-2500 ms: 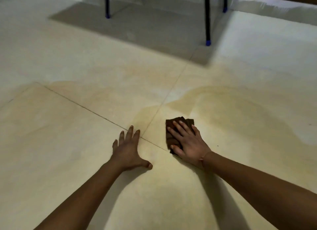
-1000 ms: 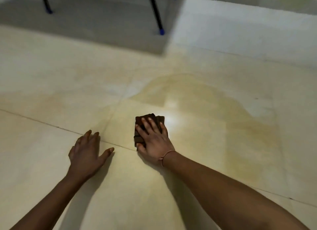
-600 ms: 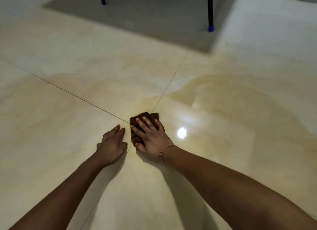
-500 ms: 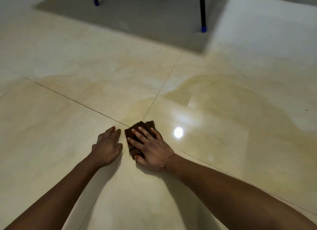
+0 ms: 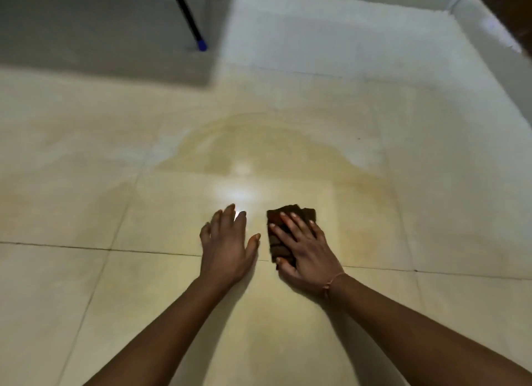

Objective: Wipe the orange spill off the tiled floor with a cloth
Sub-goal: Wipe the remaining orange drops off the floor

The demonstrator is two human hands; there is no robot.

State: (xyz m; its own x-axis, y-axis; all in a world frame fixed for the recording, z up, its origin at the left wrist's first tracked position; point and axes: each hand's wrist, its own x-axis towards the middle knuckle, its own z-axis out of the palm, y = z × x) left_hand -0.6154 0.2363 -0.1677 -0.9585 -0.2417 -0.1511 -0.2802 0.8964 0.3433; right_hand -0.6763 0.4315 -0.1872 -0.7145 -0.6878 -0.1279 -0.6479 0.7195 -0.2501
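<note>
A folded dark brown cloth (image 5: 275,223) lies on the cream tiled floor (image 5: 86,284). My right hand (image 5: 305,248) presses flat on the cloth with straight, spread fingers; only the cloth's far and left edges show. Just left of it, my left hand (image 5: 227,246) rests flat on the bare tile, fingers spread, a small gap from the cloth. A pale orange film of the spill (image 5: 273,146) spreads over the tiles beyond and to the right of both hands, with a curved edge at its far side.
A black furniture leg with a blue foot (image 5: 200,44) stands at the far left, over a dark shadow. A dark brown piece of furniture (image 5: 515,14) fills the top right corner. Grout lines cross under my hands.
My right hand has slid the cloth to the right, away from the tile crossing. My left hand has shifted along and spread flat. The view has swung to the right.
</note>
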